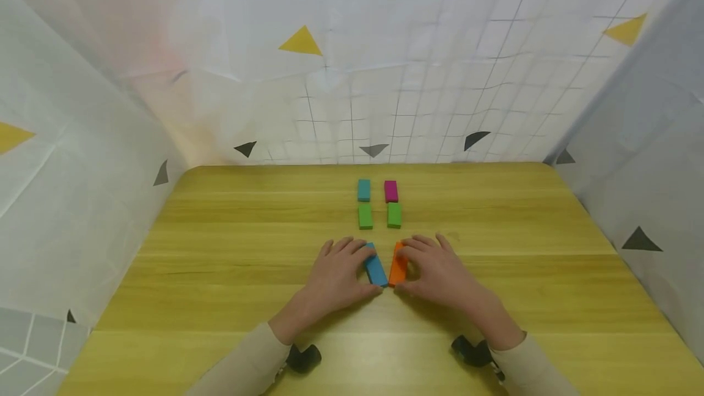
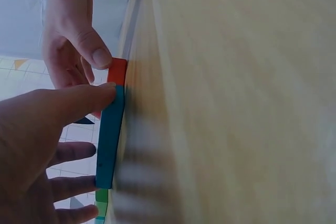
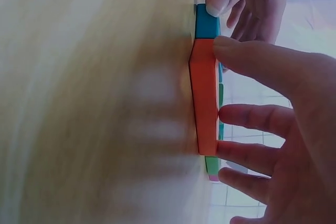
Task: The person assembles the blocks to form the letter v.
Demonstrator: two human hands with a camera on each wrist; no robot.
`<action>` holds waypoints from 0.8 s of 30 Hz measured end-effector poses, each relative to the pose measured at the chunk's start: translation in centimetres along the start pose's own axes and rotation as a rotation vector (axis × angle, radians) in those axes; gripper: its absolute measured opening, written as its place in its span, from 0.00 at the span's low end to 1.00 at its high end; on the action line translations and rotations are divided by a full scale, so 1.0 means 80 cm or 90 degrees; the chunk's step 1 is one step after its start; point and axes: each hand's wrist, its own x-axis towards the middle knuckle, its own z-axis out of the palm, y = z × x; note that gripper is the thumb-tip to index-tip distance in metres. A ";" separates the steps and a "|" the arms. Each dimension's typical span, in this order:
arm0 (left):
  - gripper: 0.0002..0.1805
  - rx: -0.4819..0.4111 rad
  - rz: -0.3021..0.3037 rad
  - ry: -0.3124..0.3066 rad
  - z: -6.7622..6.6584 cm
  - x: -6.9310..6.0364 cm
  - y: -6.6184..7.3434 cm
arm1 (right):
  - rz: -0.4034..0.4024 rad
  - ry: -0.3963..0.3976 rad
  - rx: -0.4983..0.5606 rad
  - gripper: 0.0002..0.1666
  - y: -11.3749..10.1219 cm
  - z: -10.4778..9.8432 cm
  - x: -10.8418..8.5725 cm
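In the head view my left hand point(image 1: 338, 274) holds a blue block point(image 1: 376, 269), thumb at its near end and a finger at its far end. My right hand point(image 1: 442, 271) grips an orange block point(image 1: 398, 266) likewise. Both blocks lie on the table, their near ends almost meeting and their far ends spread apart in a V. The left wrist view has my left thumb on the end of the blue block point(image 2: 109, 140), the orange block point(image 2: 117, 71) behind it. From the right wrist, my right thumb touches the end of the orange block point(image 3: 204, 98), beside the blue block point(image 3: 207, 22).
Beyond the hands, two green blocks point(image 1: 365, 216) point(image 1: 394, 216) lie side by side, with a teal block point(image 1: 364, 190) and a magenta block point(image 1: 391, 191) behind them. The wooden table point(image 1: 231, 261) is bordered by pale patterned sheets point(image 1: 352, 78) at the back and sides.
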 end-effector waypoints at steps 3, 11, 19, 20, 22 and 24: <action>0.38 -0.004 -0.002 -0.009 -0.002 -0.001 0.001 | 0.003 -0.006 0.011 0.33 0.001 0.000 0.000; 0.36 -0.009 -0.002 -0.025 -0.006 -0.005 0.002 | 0.008 -0.020 0.035 0.30 0.003 -0.002 0.001; 0.38 0.010 0.012 -0.010 -0.003 -0.009 0.002 | -0.016 0.009 0.047 0.23 0.008 -0.001 0.001; 0.38 0.011 0.014 -0.008 -0.003 -0.010 0.002 | -0.017 0.014 0.050 0.22 0.009 0.000 0.002; 0.40 0.017 0.018 -0.004 -0.003 -0.011 0.003 | -0.021 0.026 0.056 0.21 0.010 0.000 0.002; 0.41 0.020 0.022 -0.001 -0.003 -0.013 0.004 | -0.025 0.038 0.058 0.20 0.012 -0.001 0.004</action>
